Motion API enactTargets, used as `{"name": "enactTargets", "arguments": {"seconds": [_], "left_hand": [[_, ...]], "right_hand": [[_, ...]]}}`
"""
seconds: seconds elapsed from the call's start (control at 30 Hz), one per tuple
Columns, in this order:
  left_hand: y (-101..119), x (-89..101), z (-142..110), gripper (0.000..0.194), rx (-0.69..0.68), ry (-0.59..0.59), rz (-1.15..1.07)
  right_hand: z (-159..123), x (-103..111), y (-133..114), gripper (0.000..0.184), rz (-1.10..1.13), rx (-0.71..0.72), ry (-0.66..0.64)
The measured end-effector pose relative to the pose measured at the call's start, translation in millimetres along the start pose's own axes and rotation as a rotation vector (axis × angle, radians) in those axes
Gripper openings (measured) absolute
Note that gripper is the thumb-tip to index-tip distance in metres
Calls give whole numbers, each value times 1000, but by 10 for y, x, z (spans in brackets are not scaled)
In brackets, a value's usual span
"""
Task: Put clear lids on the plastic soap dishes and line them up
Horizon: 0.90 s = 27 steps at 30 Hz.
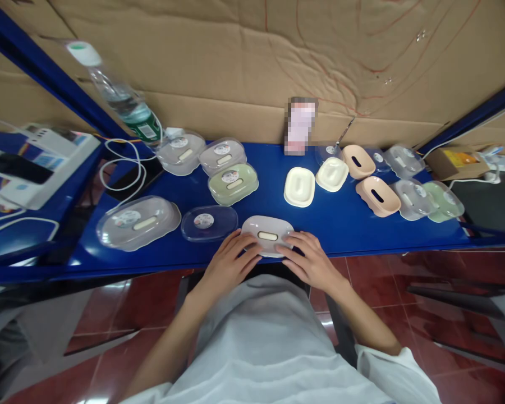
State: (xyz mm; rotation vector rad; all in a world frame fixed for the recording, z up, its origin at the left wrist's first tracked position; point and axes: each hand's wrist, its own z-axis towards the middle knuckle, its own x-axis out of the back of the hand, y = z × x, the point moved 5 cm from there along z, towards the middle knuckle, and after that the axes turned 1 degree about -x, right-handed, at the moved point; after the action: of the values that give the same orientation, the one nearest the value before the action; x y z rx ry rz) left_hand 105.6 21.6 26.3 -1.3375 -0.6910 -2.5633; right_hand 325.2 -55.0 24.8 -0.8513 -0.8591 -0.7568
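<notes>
A pale oval soap dish (267, 233) with a slotted top lies at the near edge of the blue table (345, 219). My left hand (229, 264) rests on its left side and my right hand (311, 261) on its right side, fingers spread over the rim. Just left of it lies a clear lid (209, 222) with a round sticker. Farther left sits a closed clear-lidded dish (138, 222).
Behind stand two clear-lidded dishes (180, 151), (223, 156), a green one (233, 183), cream trays (299, 186), (332, 174), peach bases (377, 196), (358, 161) and more lidded dishes at right (429, 200). A tilted water bottle (124, 101), white cables (124, 168) and cardboard wall (252, 62) lie behind.
</notes>
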Motion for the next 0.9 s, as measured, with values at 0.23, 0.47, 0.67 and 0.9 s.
{"name": "enactTargets", "arguments": {"seconds": [0.23, 0.47, 0.67, 0.9], "left_hand": [[27, 52, -31, 18, 9, 44, 4], [-4, 63, -49, 17, 51, 106, 6], [-44, 54, -53, 21, 70, 132, 25], [-127, 267, -116, 31, 58, 169, 150]], "right_hand": [[438, 173, 677, 53, -138, -325, 12], [281, 64, 893, 52, -85, -481, 180], [180, 147, 858, 30, -67, -406, 175], [694, 716, 1523, 51, -290, -434, 202]]}}
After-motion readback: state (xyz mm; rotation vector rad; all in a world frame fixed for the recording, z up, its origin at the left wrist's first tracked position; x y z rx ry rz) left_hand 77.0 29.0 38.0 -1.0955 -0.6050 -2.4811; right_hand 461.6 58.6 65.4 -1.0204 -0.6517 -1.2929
